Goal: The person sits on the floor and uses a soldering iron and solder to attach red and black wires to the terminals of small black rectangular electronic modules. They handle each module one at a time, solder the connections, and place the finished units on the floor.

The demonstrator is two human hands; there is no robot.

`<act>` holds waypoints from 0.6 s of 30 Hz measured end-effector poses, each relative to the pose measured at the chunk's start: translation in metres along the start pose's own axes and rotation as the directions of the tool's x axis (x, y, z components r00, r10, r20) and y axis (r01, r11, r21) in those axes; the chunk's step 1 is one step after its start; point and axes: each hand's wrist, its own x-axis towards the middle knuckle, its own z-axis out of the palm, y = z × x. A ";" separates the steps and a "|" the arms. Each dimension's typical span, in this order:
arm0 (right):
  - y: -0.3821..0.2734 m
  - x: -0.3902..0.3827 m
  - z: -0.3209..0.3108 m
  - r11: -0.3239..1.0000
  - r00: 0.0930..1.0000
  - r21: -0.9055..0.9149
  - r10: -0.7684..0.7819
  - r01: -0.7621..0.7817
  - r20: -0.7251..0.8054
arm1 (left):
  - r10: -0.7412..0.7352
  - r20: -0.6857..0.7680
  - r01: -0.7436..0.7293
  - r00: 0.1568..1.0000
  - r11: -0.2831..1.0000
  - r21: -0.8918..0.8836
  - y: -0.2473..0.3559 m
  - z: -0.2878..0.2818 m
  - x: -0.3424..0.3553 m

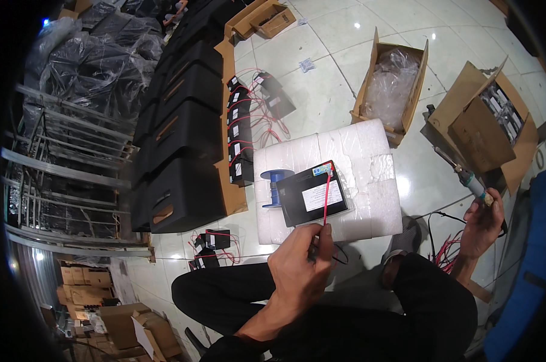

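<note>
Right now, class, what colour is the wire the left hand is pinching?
Red wire, pinched by the left hand; head view.

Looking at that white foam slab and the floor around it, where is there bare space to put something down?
Free: the right half of the white foam slab, beside the black box, and the pale floor tiles between the wired black units and the open carton. Crowded: the slab's left with the blue spool, and the black cases at left.

a workshop storeroom: cardboard boxes (478,120), stacked black cases (182,120), metal racks (62,157).
</note>
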 end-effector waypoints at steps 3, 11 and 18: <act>0.002 -0.001 0.003 1.000 1.000 -0.001 -0.004 0.004 0.004 | 0.037 0.027 -0.037 0.999 0.999 -0.002 -0.003 0.002 0.000; 0.001 -0.004 0.006 1.000 1.000 -0.009 -0.009 0.009 0.003 | 0.070 0.029 -0.070 0.997 0.997 0.011 -0.005 0.003 -0.002; 0.001 -0.005 0.009 1.000 1.000 -0.009 -0.009 0.009 -0.016 | 0.060 0.029 -0.060 0.998 0.998 0.019 -0.004 0.002 -0.002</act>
